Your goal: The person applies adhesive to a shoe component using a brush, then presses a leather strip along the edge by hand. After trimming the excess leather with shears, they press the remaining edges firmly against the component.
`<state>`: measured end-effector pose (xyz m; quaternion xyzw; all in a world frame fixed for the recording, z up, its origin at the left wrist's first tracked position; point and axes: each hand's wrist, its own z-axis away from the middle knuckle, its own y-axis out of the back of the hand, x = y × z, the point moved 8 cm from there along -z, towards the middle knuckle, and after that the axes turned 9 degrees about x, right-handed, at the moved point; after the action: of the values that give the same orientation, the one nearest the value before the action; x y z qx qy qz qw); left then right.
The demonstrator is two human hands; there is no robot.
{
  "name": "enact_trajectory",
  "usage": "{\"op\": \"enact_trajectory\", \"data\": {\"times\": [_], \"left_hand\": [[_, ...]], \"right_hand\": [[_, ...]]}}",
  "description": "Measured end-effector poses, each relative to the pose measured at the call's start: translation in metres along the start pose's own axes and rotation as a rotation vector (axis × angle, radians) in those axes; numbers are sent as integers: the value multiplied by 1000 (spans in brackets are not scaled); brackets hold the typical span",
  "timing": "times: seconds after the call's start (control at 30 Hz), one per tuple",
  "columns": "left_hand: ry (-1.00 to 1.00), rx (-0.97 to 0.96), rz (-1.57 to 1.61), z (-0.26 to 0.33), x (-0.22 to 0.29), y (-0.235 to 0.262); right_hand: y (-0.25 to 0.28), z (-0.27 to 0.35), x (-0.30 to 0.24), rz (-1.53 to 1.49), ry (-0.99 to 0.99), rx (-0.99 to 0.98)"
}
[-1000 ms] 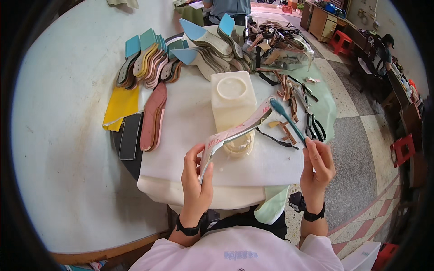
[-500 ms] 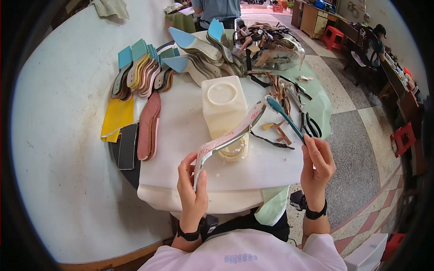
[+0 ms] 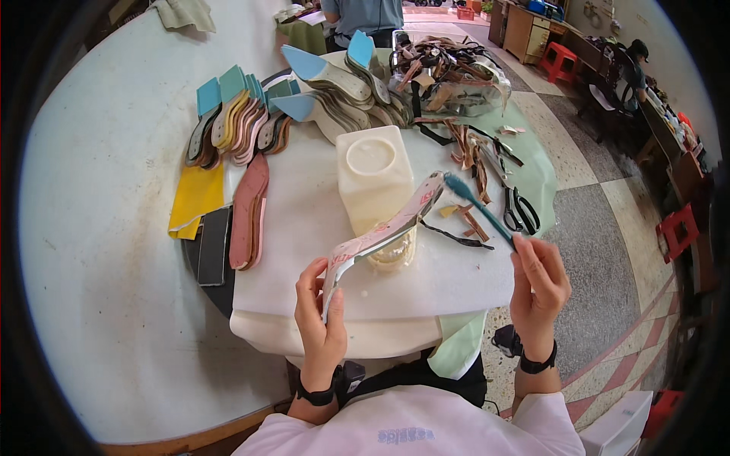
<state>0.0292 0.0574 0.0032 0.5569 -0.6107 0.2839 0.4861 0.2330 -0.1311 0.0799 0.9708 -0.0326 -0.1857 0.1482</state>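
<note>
My left hand (image 3: 320, 315) pinches the near end of a curved shoe insole (image 3: 378, 234), pinkish white on its upper face with red marks. The insole slants up and away to the right, in front of a whitish plastic jug (image 3: 371, 171). Beneath its middle, the jug's low opening (image 3: 394, 255) shows, with pale glue-like stuff around it. In my right hand (image 3: 538, 285) is the handle end of a teal brush (image 3: 485, 210). The brush's head is at the insole's far tip; whether it touches, I cannot tell.
Stacked insoles (image 3: 331, 95) line the table's far side, beside a clear bin of scraps (image 3: 449, 76). Reddish insoles (image 3: 249, 213), yellow material (image 3: 196, 201) and a dark phone-like slab (image 3: 216, 245) lie left. Black-handled scissors (image 3: 522, 211) and strips lie right. Two other people are farther off.
My right hand has shifted slightly right and down, and the brush's head has moved a little lower by the insole's tip. My left hand and the insole have moved slightly left.
</note>
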Motion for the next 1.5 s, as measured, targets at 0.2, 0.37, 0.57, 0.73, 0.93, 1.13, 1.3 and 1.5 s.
{"op": "enact_trajectory", "data": {"times": [0.2,0.37,0.57,0.73,0.93,1.13,1.3,1.5], "left_hand": [[-29,13,-15,1,2,5],[-28,7,-19,0,-2,6],[-33,51,29,2,1,7],[-44,8,20,2,3,8],[-81,9,10,0,4,8],[-110,2,2,-1,5,3],[-92,-1,40,0,4,1],[-100,29,21,0,2,4]], "right_hand": [[-3,-3,-2,25,5,-27],[2,7,-13,-32,7,-84],[0,-3,2,23,-35,-18],[-11,-11,7,-12,-12,-15],[-4,-1,-2,70,23,-38],[1,13,-19,-10,43,-125],[3,11,-7,11,-28,-12],[-7,22,-18,4,25,-44]]}}
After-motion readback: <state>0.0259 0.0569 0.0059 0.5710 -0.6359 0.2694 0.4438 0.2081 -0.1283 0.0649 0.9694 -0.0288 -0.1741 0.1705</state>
